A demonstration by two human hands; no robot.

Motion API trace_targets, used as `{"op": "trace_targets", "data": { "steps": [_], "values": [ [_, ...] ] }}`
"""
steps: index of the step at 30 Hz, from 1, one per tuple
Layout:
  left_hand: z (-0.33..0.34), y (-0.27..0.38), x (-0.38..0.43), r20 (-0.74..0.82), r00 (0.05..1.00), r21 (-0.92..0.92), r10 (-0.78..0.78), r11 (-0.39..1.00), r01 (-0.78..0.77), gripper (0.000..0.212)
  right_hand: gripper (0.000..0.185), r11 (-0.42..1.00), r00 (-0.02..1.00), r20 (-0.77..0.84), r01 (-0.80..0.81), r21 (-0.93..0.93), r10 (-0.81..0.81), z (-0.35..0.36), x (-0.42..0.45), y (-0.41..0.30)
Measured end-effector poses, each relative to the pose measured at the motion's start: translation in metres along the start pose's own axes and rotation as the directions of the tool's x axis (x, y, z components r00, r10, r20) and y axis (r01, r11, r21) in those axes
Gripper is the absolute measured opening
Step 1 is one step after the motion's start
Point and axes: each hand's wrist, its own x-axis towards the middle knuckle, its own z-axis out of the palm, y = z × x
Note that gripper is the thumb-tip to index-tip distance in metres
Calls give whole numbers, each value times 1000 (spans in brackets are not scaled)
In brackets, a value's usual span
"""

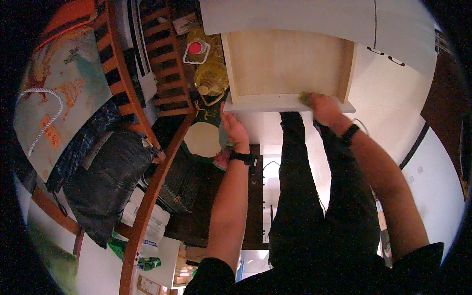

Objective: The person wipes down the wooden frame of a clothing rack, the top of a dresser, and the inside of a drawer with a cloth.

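Note:
A wooden drawer (285,62) with a pale front panel (265,105) stands pulled out from a white cabinet. My right hand (326,110), blurred, grips a yellow-green cloth or sponge (305,98) against the top edge of the panel, right of its middle. Only part of that piece shows beyond my fingers, so its exact kind is unclear. At the panel's left end, my left hand (235,127) holds the corner, with one finger up along the side. The drawer's light wood bottom shows between its side walls.
Left of the drawer stand plastic bottles of yellow oil (212,75), one with a red cap (194,47). Below them is a round pale lid or board (202,139). A wooden slatted rail (147,191) and a black bag (110,169) lie farther left. Cabinet doors (396,25) flank the right.

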Motion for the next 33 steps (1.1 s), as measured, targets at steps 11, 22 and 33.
{"op": "trace_targets", "data": {
  "steps": [11,22,33],
  "values": [
    [-25,-28,9,-98,995,164,-9,986,25,41,21,932,989,-48,150,331,-142,31,46,-107],
    [-11,1,13,82,987,535,139,829,-161,34,24,948,969,-106,240,209,-222,27,40,-78],
    [-11,-17,12,12,996,498,89,863,-83,46,25,996,997,79,-10,-84,16,-13,-31,76]
  ]
}}
